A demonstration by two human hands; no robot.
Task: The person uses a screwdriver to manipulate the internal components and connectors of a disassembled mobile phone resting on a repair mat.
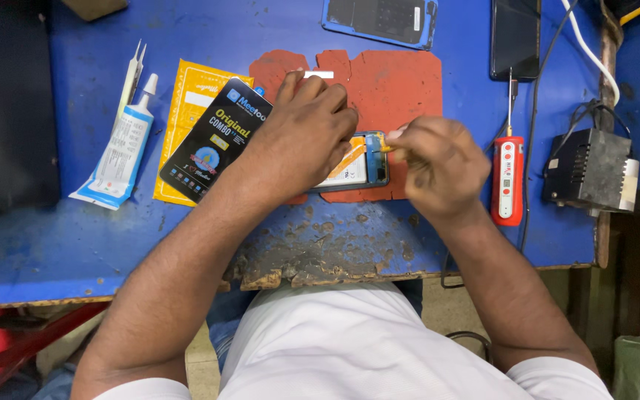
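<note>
The opened phone (pixel 361 169) lies on a red mat (pixel 394 85) at the middle of my blue workbench (pixel 61 244), mostly hidden under my left hand (pixel 307 133), so only its right end, with orange flex strips, shows. That hand lies fingers curled across the phone, pressing it flat. My right hand (pixel 438 164) is closed in a pinch just right of the phone; whatever thin thing it grips at the phone's edge is too small to make out. On the left lie one black screen box (pixel 212 139) on one yellow packet (pixel 183 111), one white glue tube (pixel 124 148) and one pair of tweezers (pixel 132 74). On the right stands one red soldering iron (pixel 507 178). On the far side, two more phones (pixel 379 18) are cut off by the frame.
</note>
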